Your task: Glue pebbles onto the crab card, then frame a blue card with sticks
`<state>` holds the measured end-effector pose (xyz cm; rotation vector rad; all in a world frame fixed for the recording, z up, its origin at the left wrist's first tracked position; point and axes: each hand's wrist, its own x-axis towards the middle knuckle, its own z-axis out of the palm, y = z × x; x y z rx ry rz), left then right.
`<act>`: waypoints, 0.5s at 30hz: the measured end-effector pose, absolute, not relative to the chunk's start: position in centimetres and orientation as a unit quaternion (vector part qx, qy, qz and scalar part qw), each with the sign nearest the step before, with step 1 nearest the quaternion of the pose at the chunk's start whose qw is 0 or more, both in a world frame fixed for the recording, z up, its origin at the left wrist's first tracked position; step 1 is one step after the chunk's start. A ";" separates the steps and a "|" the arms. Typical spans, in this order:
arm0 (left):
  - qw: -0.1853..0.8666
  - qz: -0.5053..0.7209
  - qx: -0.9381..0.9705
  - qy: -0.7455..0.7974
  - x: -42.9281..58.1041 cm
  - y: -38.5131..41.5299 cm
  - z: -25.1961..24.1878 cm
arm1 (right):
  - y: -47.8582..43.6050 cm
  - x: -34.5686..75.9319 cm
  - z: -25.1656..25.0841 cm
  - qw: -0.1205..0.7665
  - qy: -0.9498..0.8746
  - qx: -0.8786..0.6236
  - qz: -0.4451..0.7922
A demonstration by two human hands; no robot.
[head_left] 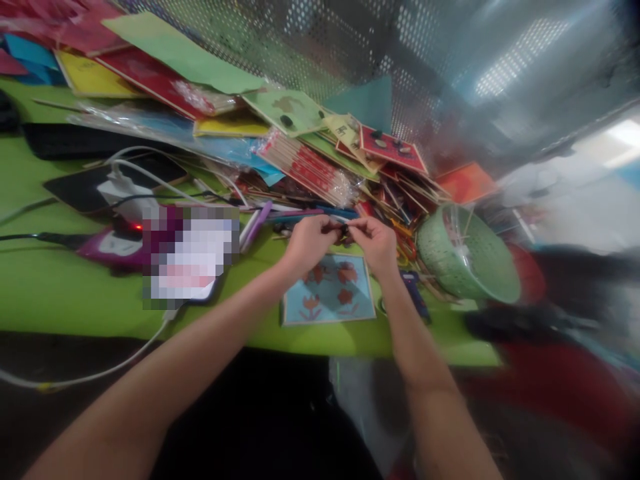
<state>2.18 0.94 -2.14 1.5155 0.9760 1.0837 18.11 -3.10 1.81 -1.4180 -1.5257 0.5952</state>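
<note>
Centrally, both bare hands meet just above the middle of the frame, over the far edge of a light blue picture card (331,293). The left hand (316,241) comes in from the lower left and the right hand (374,241) from the lower right, their fingertips nearly together. Thumb and fingers of each are drawn into a pinch, but what lies in either grip, if anything, is too small and blurred to tell. Small dark bits show close by the fingertips.

The card lies flat on the green table (260,330), a little below the frame's center, with four orange-brown flower shapes on it; the hands partly cover its upper edge. Left of the card, a phone (200,257), its screen masked by blocks, lies beside a purple power strip (103,247) with a white plug (131,195). A purple pen (259,223) lies between the phone and the left hand.

Right of the hands, a green basket (493,257) leans at a tilt, and a dark blue object (415,293) lies near the right forearm. Across the upper middle run heaped cards, among them a red one (387,150), with a packet of sticks (300,167) in front.
</note>
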 end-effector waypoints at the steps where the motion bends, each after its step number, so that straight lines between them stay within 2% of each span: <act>1: 0.498 0.455 0.620 0.401 2.2 1.0 -2.2 | -3.0 18.2 1.8 0.473 -0.617 -0.571 0.264; 3: 0.495 0.469 0.613 0.399 2.2 1.1 -2.2 | -2.9 18.2 1.7 0.476 -0.611 -0.569 0.277; 6: 0.473 0.473 0.622 0.406 2.1 0.9 -1.9 | -2.9 18.3 1.5 0.465 -0.621 -0.587 0.231; 11: 0.378 0.443 0.682 0.443 1.6 0.2 -0.7 | -3.3 18.2 1.8 0.400 -0.683 -0.595 0.137; 15: 0.356 0.428 0.704 0.441 1.3 -0.3 -0.1 | -3.7 18.1 2.3 0.342 -0.728 -0.591 0.060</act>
